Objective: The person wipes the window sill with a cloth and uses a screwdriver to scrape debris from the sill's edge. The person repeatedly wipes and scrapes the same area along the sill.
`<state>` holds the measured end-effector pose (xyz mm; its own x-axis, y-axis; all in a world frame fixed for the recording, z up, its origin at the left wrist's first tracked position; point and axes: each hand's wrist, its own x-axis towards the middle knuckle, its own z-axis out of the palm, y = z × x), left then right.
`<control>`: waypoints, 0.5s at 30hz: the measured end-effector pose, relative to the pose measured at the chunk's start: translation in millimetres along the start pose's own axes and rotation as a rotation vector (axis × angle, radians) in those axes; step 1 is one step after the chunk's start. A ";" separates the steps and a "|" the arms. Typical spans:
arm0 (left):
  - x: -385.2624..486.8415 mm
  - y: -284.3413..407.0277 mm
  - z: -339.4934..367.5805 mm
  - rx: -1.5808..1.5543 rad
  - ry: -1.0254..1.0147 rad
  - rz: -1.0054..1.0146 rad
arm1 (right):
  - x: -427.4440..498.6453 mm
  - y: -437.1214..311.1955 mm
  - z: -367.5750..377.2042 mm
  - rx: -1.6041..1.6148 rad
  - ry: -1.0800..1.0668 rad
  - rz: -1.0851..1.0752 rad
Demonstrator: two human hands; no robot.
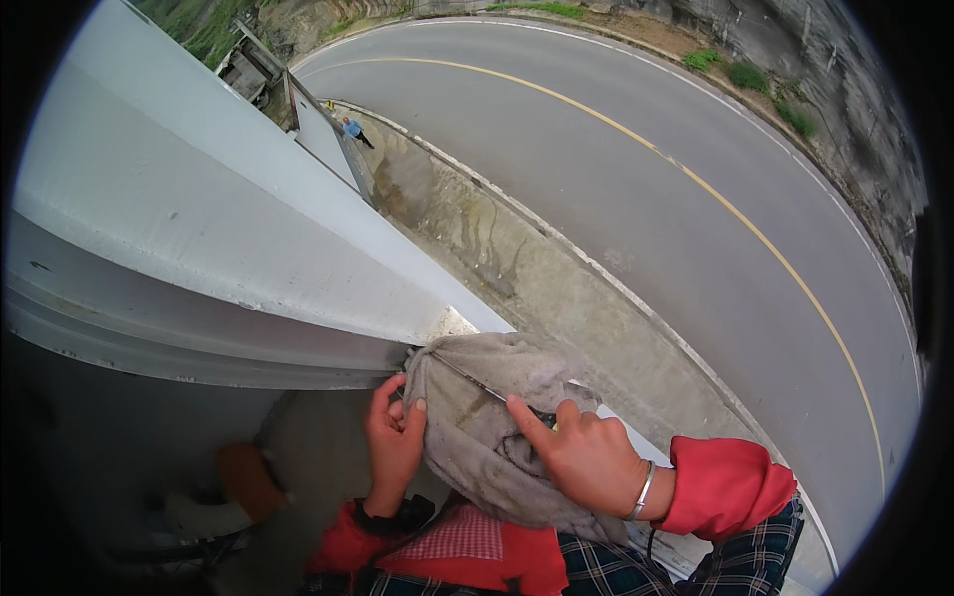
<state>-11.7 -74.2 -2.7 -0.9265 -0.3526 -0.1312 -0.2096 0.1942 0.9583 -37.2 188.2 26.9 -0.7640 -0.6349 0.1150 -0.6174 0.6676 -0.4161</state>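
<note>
A grey towel [466,462] lies draped over the sill or ledge in front of me. My right hand [596,462] grips a tool that looks like a screwdriver, its index finger stretched along the thin metal shaft [477,382]. The handle is mostly hidden under that hand. The shaft's tip reaches the towel's upper left corner, beside the end of a white metal frame [358,354]. At the towel's left edge is my left hand [395,439], thumb on the cloth and fingers curled near the frame. Whether it pinches anything is unclear.
A long white panel [246,194] runs up to the left. Beyond the ledge lie a concrete pavement [551,276] and a curving road [633,194], well below. A person [354,130] stands on the pavement. A blurred orange object [250,480] is at lower left.
</note>
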 end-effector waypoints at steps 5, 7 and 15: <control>-3.3 -12.1 8.7 0.082 0.052 0.131 | 5.8 -11.9 -0.1 -0.042 0.005 0.007; -2.4 -15.2 8.9 0.123 0.052 0.164 | 8.0 -13.6 1.4 -0.044 0.006 0.006; -4.6 -12.6 4.9 0.101 -0.037 0.145 | 34.4 48.2 -13.2 0.221 -0.123 -0.165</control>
<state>-6.3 -70.5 -15.5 -0.9599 -0.2804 -0.0041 -0.1010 0.3322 0.9378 -95.7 203.7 22.7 -0.6198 -0.7791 0.0934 -0.6657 0.4591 -0.5883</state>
